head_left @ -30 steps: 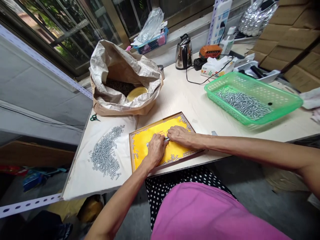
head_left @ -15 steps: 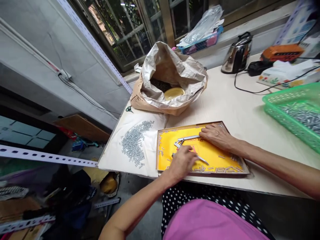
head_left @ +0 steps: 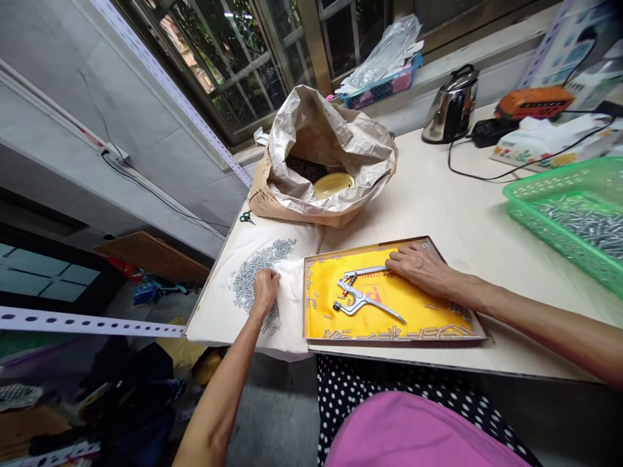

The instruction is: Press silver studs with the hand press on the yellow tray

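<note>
Over the right part of a heap of small metal pins (head_left: 248, 279) on white cloth is my left hand (head_left: 265, 287), its fingers pinched together; anything between them is too small to make out. My right hand (head_left: 419, 264) has its fingers closed on the end of the upper handle of silver hand pliers (head_left: 359, 299). The pliers lie with their handles spread in a shallow tray (head_left: 305, 298) lined in yellow. Loose pins are scattered along the tray's left and front edges.
Behind the tray stands an open paper sack (head_left: 277, 194) with a yellow bowl (head_left: 335, 185) inside. Green scissors (head_left: 246, 218) lie left of it. A green basket (head_left: 535, 188) of metal pieces is at the right, a steel kettle (head_left: 450, 107) at the back.
My left hand has moved left, from over the pliers in the tray to the pin heap. The pliers are now uncovered. My right hand has stayed at the upper handle.
</note>
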`<action>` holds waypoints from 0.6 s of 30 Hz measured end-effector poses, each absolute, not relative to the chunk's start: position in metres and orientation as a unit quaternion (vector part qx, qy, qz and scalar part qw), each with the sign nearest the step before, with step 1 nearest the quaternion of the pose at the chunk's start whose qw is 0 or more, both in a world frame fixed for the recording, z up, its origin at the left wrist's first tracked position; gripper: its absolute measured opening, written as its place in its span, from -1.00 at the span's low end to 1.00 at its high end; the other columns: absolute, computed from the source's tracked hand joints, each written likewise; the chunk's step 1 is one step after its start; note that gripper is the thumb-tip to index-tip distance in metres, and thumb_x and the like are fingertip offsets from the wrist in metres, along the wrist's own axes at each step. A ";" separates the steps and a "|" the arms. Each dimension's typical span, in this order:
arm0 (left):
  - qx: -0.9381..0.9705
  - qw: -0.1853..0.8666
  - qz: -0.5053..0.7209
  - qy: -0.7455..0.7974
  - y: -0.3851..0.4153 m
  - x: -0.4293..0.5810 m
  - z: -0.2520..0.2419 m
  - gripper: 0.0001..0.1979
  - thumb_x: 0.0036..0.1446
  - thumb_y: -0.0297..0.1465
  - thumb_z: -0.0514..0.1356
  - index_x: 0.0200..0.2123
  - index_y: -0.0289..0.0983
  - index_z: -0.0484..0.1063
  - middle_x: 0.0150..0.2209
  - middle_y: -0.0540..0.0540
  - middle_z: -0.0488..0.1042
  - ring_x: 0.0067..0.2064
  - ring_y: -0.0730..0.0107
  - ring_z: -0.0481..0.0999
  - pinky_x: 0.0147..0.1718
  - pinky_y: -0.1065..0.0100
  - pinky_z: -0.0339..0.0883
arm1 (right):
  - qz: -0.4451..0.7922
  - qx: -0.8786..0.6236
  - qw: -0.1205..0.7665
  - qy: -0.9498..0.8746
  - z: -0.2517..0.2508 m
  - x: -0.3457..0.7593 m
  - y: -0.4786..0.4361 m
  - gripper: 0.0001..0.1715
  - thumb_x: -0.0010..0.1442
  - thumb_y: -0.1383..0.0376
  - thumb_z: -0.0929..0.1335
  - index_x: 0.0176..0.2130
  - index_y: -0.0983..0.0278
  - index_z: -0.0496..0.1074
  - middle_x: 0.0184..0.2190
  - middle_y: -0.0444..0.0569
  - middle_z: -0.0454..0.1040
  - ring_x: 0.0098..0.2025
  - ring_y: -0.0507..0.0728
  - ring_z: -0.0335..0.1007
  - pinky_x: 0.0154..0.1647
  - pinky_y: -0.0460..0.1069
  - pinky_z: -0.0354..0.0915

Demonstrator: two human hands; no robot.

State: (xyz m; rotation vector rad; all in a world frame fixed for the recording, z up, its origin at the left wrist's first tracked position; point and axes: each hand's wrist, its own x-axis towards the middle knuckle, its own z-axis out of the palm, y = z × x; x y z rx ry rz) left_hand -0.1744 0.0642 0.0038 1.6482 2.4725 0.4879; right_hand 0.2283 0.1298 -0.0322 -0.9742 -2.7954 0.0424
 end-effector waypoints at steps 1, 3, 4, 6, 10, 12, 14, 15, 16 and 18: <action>0.530 0.105 0.206 0.816 0.062 -0.169 0.008 -0.89 0.07 -0.44 0.20 -0.47 -0.33 0.46 -0.41 -0.10 0.50 -0.31 0.30 0.46 -0.25 0.31 0.30 | 0.023 -0.341 0.104 -0.934 -0.027 0.226 0.128 -0.72 0.34 0.33 0.19 -0.35 0.23 0.41 -0.36 0.02 0.45 -0.28 0.17 0.25 -0.21 0.06 0.03; 0.489 0.216 0.306 0.788 0.056 -0.150 0.017 -0.87 0.03 -0.36 0.25 -0.42 -0.33 0.49 -0.45 -0.06 0.50 -0.40 0.35 0.45 -0.32 0.32 0.34 | 0.062 -0.369 0.156 -0.914 -0.011 0.216 0.123 -0.71 0.36 0.22 0.20 -0.30 0.24 0.43 -0.27 0.07 0.48 -0.22 0.19 0.31 -0.18 0.07 0.09; 0.467 0.280 0.356 0.760 0.051 -0.136 0.021 -0.82 0.00 -0.31 0.29 -0.39 -0.34 0.50 -0.46 -0.05 0.50 -0.43 0.37 0.46 -0.34 0.32 0.36 | 0.105 -0.366 0.193 -0.904 0.000 0.206 0.119 -0.70 0.36 0.19 0.21 -0.26 0.25 0.45 -0.22 0.10 0.49 -0.20 0.19 0.33 -0.18 0.06 0.13; 0.437 0.382 0.432 0.690 0.041 -0.103 0.028 -0.69 -0.08 -0.22 0.37 -0.35 -0.34 0.51 -0.44 -0.04 0.51 -0.43 0.40 0.48 -0.35 0.33 0.41 | 0.240 -0.352 0.261 -0.866 0.019 0.182 0.109 -0.71 0.36 0.16 0.23 -0.18 0.25 0.46 -0.21 0.06 0.51 -0.22 0.14 0.38 -0.21 0.01 0.19; 0.385 0.457 0.491 0.633 0.025 -0.044 0.039 -0.56 -0.22 -0.17 0.48 -0.35 -0.36 0.50 -0.47 -0.01 0.52 -0.49 0.49 0.48 -0.40 0.40 0.43 | 0.458 -0.376 0.304 -0.745 0.035 0.130 0.094 -0.62 0.22 0.00 0.36 -0.32 0.28 0.44 -0.45 -0.10 0.50 -0.45 0.05 0.36 -0.44 -0.07 0.17; 0.362 0.484 0.506 0.616 0.022 -0.031 0.043 -0.53 -0.27 -0.17 0.51 -0.37 -0.37 0.50 -0.50 0.00 0.51 -0.50 0.51 0.49 -0.42 0.45 0.44 | 0.514 -0.373 0.309 -0.708 0.031 0.116 0.089 -0.57 0.19 -0.03 0.37 -0.39 0.29 0.42 -0.54 -0.14 0.45 -0.52 0.03 0.34 -0.51 -0.09 0.14; 0.330 0.521 0.507 0.602 0.021 -0.030 0.046 -0.49 -0.36 -0.19 0.55 -0.38 -0.38 0.50 -0.52 0.01 0.51 -0.51 0.53 0.49 -0.45 0.48 0.44 | 0.524 -0.361 0.324 -0.701 0.027 0.111 0.085 -0.62 0.22 0.05 0.36 -0.42 0.30 0.41 -0.56 -0.14 0.45 -0.53 0.02 0.35 -0.51 -0.10 0.15; 0.313 0.544 0.502 0.595 0.020 -0.032 0.047 -0.47 -0.39 -0.21 0.56 -0.38 -0.39 0.50 -0.53 0.00 0.51 -0.52 0.54 0.49 -0.46 0.49 0.45 | 0.517 -0.355 0.332 -0.705 0.025 0.111 0.083 -0.67 0.23 0.10 0.34 -0.42 0.30 0.41 -0.55 -0.14 0.45 -0.53 0.01 0.35 -0.49 -0.10 0.17; 0.297 0.567 0.493 0.589 0.020 -0.035 0.048 -0.47 -0.41 -0.23 0.58 -0.39 -0.39 0.50 -0.53 0.00 0.51 -0.53 0.54 0.48 -0.46 0.50 0.46 | 0.507 -0.351 0.337 -0.712 0.024 0.111 0.081 -0.70 0.24 0.15 0.33 -0.42 0.30 0.42 -0.55 -0.14 0.46 -0.52 0.01 0.36 -0.47 -0.10 0.18; 0.269 0.606 0.472 0.581 0.017 -0.041 0.049 -0.50 -0.40 -0.29 0.59 -0.40 -0.40 0.50 -0.53 -0.01 0.51 -0.53 0.55 0.49 -0.46 0.51 0.48 | 0.499 -0.349 0.334 -0.720 0.024 0.111 0.078 -0.74 0.24 0.21 0.31 -0.44 0.29 0.41 -0.57 -0.14 0.46 -0.52 0.01 0.36 -0.45 -0.10 0.21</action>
